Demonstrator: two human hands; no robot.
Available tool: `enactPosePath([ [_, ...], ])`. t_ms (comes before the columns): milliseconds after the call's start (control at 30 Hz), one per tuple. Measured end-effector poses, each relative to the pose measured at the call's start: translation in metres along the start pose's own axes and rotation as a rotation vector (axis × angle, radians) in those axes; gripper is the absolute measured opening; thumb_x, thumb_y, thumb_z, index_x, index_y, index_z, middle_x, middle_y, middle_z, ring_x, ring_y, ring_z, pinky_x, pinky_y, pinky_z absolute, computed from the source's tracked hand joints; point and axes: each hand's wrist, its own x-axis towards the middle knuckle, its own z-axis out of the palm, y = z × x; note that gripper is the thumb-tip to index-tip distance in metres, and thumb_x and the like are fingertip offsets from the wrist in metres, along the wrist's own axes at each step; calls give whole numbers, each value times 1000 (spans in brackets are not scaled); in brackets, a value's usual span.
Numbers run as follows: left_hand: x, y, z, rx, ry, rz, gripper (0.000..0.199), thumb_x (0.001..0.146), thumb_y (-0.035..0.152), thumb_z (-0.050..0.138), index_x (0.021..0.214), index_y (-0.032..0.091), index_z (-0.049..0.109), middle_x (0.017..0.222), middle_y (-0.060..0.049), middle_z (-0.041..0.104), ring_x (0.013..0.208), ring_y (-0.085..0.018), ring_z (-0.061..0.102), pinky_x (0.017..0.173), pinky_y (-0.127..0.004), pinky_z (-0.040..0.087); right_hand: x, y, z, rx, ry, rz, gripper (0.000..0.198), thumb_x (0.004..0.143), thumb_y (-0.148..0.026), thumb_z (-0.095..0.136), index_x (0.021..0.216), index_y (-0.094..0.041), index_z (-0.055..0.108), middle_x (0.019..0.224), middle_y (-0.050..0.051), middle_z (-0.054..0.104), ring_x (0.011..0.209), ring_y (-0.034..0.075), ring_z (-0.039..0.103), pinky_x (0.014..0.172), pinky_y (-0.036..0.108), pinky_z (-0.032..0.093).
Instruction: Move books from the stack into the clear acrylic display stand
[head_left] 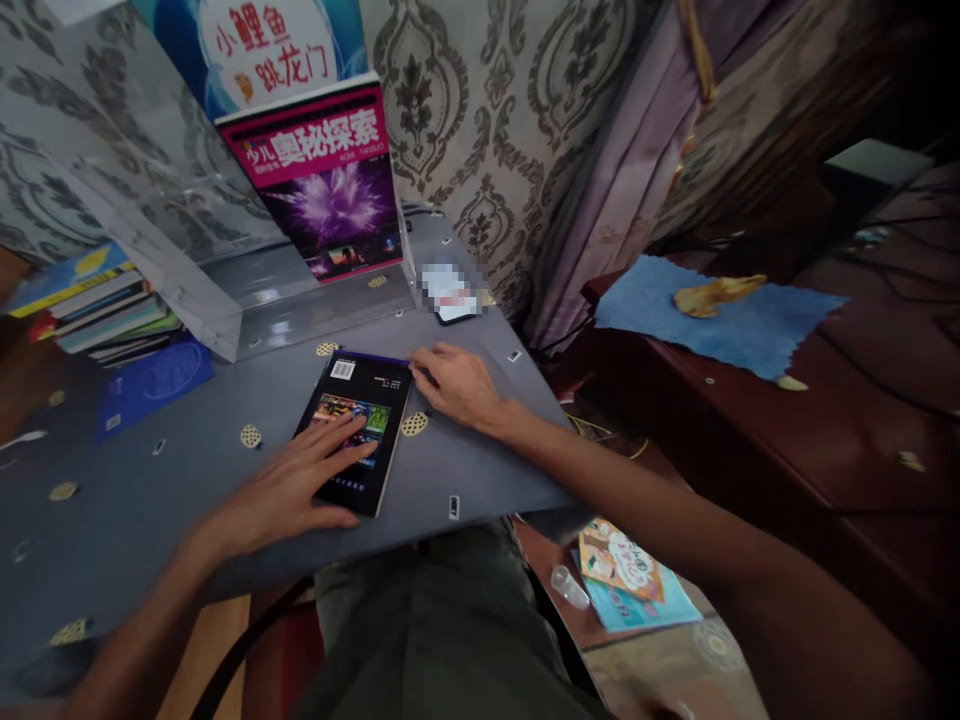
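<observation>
A black book (pixel 362 440) lies back cover up on the grey patterned tablecloth, with a barcode and small colourful pictures on it. My left hand (pixel 319 470) rests flat across its lower left part, fingers spread, covering some of the pictures. At the book's upper right corner, the bent fingers of my right hand (pixel 450 385) pinch the edge. Behind the book stands a clear acrylic rack (pixel 292 322). It holds a pink and black book (pixel 330 190) upright, with a blue book (pixel 274 50) above and behind it.
A stack of books (pixel 120 310) and a blue booklet (pixel 157 385) sit left of the rack. A phone (pixel 450 290), partly blurred, lies at the right. Beyond are a blue cloth (pixel 652 310) on a dark red surface, and below, booklets (pixel 637 580) and a plastic cup (pixel 570 587).
</observation>
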Motion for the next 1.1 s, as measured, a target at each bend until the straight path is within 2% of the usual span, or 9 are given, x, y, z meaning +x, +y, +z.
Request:
enactPosePath([
  [100, -13, 12, 14, 51, 44, -54, 66, 94, 52, 60, 154, 31, 40, 161, -9, 40, 149, -28, 37, 116, -50, 40, 8, 0, 1, -23, -49, -48, 26, 102, -29, 47, 118, -17, 64, 110, 13, 72, 101, 26, 65, 86, 37, 48],
  [167, -8, 23, 23, 87, 78, -121, 57, 98, 49, 54, 151, 29, 45, 158, -10, 44, 149, -29, 37, 118, -53, 38, 19, -2, 2, -46, -65, -78, 27, 103, -33, 48, 119, -18, 64, 114, 14, 71, 104, 28, 65, 90, 40, 48],
  [300, 11, 42, 32, 125, 162, -204, 49, 101, 46, 49, 143, 21, 54, 150, -14, 54, 144, -30, 43, 118, -56, 37, 40, -6, 4, -27, -92, -92, 29, 104, -35, 47, 117, -17, 65, 108, 15, 73, 105, 30, 64, 96, 45, 45],
  [400, 19, 50, 34, 149, 212, -187, 45, 101, 41, 51, 136, 14, 59, 140, -16, 62, 132, -30, 56, 111, -52, 45, 42, -5, 12, 20, -73, -68, 31, 104, -33, 47, 121, -14, 64, 116, 16, 71, 112, 31, 62, 99, 46, 43],
  [500, 18, 52, 37, 186, 256, -154, 40, 101, 37, 51, 131, 13, 63, 133, -16, 67, 123, -29, 63, 107, -48, 50, 36, -1, 21, 57, -45, -91, 35, 102, -31, 51, 130, -13, 60, 128, 16, 68, 125, 31, 56, 103, 46, 41],
  [667, 15, 48, 43, 169, 330, -101, 29, 102, 27, 50, 121, 17, 69, 132, -13, 69, 126, -26, 63, 106, -44, 53, 30, 4, 26, 77, -26, -139, 40, 101, -33, 52, 134, -13, 58, 135, 15, 66, 129, 30, 53, 107, 47, 40],
  [833, 17, 47, 37, 158, 408, -37, 27, 101, 19, 48, 112, 13, 71, 125, -12, 73, 120, -24, 68, 103, -41, 57, 27, 3, 23, 49, -50, -176, 47, 101, -39, 52, 138, -11, 56, 143, 17, 60, 136, 30, 48, 111, 48, 36],
  [1100, 16, 49, 36, 154, 416, -36, 28, 101, 20, 48, 112, 12, 73, 123, -12, 73, 120, -27, 68, 103, -45, 58, 1, -10, 23, 15, -119, -211, 69, 96, -59, 54, 148, -14, 46, 157, 20, 42, 147, 35, 35, 117, 57, 29],
])
